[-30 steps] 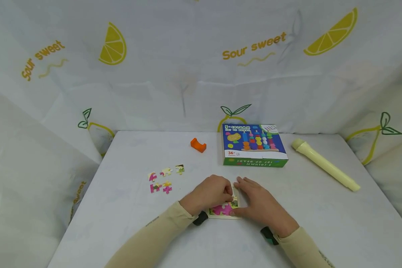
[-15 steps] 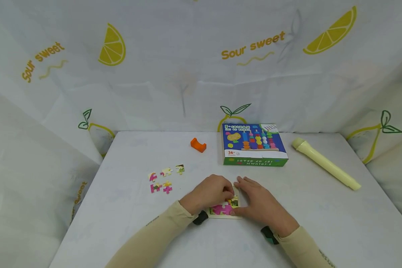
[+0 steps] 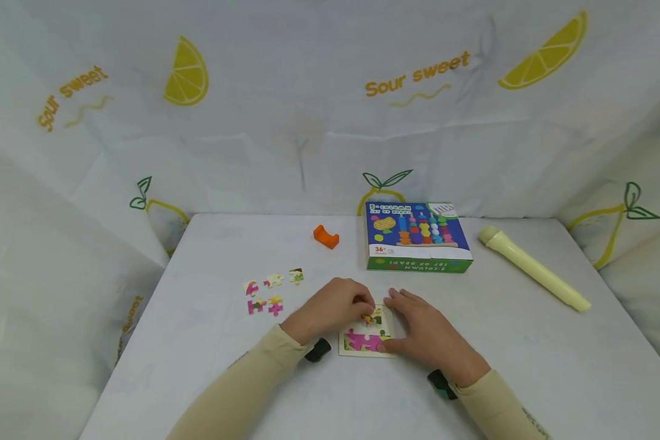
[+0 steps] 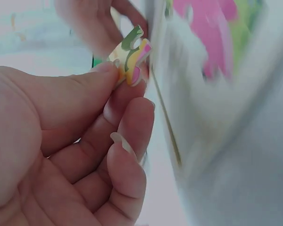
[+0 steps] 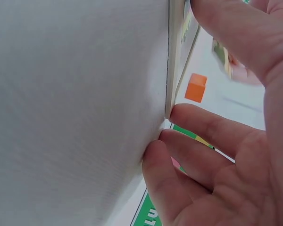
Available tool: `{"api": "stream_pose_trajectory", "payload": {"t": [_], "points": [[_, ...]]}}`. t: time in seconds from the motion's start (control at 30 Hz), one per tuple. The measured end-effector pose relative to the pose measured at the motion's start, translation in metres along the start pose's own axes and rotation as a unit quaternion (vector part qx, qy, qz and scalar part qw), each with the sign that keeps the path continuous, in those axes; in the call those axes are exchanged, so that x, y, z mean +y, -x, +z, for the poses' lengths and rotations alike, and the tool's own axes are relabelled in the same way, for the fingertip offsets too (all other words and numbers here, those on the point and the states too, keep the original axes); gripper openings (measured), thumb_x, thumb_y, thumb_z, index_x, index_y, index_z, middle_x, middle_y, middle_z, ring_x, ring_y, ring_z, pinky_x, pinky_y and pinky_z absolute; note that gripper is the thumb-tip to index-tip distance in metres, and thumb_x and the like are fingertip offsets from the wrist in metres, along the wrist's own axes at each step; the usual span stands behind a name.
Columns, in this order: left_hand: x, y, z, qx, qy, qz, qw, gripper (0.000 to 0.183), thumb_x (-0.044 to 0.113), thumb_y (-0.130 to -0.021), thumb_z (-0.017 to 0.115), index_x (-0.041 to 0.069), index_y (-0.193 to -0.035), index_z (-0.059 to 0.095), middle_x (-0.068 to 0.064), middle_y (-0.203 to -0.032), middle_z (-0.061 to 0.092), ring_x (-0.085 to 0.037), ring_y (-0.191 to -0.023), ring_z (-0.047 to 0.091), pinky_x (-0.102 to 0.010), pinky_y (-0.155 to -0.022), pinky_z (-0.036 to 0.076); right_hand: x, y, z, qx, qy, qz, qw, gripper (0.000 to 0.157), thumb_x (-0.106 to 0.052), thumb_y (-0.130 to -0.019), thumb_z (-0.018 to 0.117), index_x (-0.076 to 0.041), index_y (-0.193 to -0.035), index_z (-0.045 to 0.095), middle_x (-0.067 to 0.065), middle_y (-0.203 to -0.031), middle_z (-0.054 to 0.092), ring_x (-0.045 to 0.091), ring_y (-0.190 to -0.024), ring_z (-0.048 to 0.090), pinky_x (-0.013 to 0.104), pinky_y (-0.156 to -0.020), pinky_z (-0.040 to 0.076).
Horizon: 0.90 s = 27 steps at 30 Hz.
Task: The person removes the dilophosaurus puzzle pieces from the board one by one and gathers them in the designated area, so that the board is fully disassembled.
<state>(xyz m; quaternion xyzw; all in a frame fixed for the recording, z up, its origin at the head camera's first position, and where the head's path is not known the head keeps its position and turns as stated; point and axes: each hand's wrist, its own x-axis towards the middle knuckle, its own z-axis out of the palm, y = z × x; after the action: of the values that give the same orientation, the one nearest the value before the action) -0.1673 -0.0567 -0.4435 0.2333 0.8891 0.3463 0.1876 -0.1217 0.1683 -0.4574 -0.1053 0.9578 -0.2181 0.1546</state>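
The left hand [image 3: 330,308] pinches one puzzle piece [image 4: 129,59] above the frame [image 3: 368,354]; it has just pulled back from the frame's right edge, so that piece looks unseated. The right hand [image 3: 431,333], fingers spread, steadies that edge. Pink pieces [image 3: 357,341] line the near edge, count unclear. Five loose pieces [image 3: 275,307] lie toward the desk's [image 3: 225,244] left edge; one orange block [image 3: 326,236] and one box [image 3: 418,235], its far edge; one pale stick [image 3: 533,269], the far right corner.

At the right hand [image 3: 430,335], the tray [image 3: 363,354] is looking smooth and wooden; beyond that hand, the box [image 3: 418,237] is resembling smooth card.
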Motion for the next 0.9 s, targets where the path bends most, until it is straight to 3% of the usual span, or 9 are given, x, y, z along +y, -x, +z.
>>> {"api": "stream_pose_trajectory", "payload": {"t": [0.33,0.47,0.57,0.7,0.9], "points": [[-0.050,0.030,-0.048,0.061,-0.009,-0.055,0.9966,0.012,0.021,-0.105,0.071,0.021,-0.097,0.080,0.010,-0.089,0.073,-0.013,-0.087,0.062,-0.031,-0.082,0.053,0.001,0.002,-0.001,-0.002,0.005,0.013,1.000,0.095,-0.050,-0.079,0.095,-0.014,-0.157,0.057,0.010,-0.172,0.044,0.042,-0.162,0.033,0.066,-0.123,0.039],[-0.066,0.041,-0.063,0.067,-0.003,-0.078,0.9947,0.009,0.020,-0.103,0.074,0.020,-0.097,0.080,0.007,-0.088,0.073,-0.013,-0.069,0.058,-0.029,-0.068,0.051,0.001,0.001,-0.001,-0.001,0.003,0.010,1.000,0.095,-0.051,-0.079,0.095,-0.013,-0.157,0.057,0.010,-0.172,0.043,0.043,-0.162,0.034,0.066,-0.123,0.039],[-0.074,0.046,-0.070,0.068,-0.004,-0.085,0.9941,0.007,0.019,-0.103,0.074,0.018,-0.099,0.080,0.004,-0.089,0.072,-0.013,-0.065,0.055,-0.028,-0.065,0.049,0.002,0.001,0.000,-0.003,-0.002,0.009,1.000,0.095,-0.051,-0.079,0.095,-0.013,-0.157,0.056,0.010,-0.173,0.043,0.043,-0.162,0.034,0.067,-0.123,0.038],[-0.082,0.051,-0.076,0.073,-0.015,-0.098,0.9924,0.007,0.019,-0.103,0.076,0.016,-0.099,0.080,0.003,-0.089,0.072,-0.012,-0.074,0.058,-0.029,-0.072,0.050,0.002,0.000,0.002,-0.008,-0.006,0.008,1.000,0.095,-0.051,-0.080,0.095,-0.014,-0.158,0.056,0.010,-0.173,0.042,0.042,-0.163,0.033,0.067,-0.124,0.037],[-0.090,0.054,-0.079,0.066,-0.015,-0.106,0.9921,0.009,0.019,-0.103,0.075,0.013,-0.099,0.081,0.002,-0.086,0.074,-0.012,-0.070,0.060,-0.028,-0.070,0.051,0.000,-0.001,0.001,-0.005,-0.004,0.010,1.000,0.095,-0.051,-0.079,0.095,-0.014,-0.158,0.056,0.010,-0.173,0.043,0.042,-0.163,0.033,0.067,-0.124,0.038]]}}
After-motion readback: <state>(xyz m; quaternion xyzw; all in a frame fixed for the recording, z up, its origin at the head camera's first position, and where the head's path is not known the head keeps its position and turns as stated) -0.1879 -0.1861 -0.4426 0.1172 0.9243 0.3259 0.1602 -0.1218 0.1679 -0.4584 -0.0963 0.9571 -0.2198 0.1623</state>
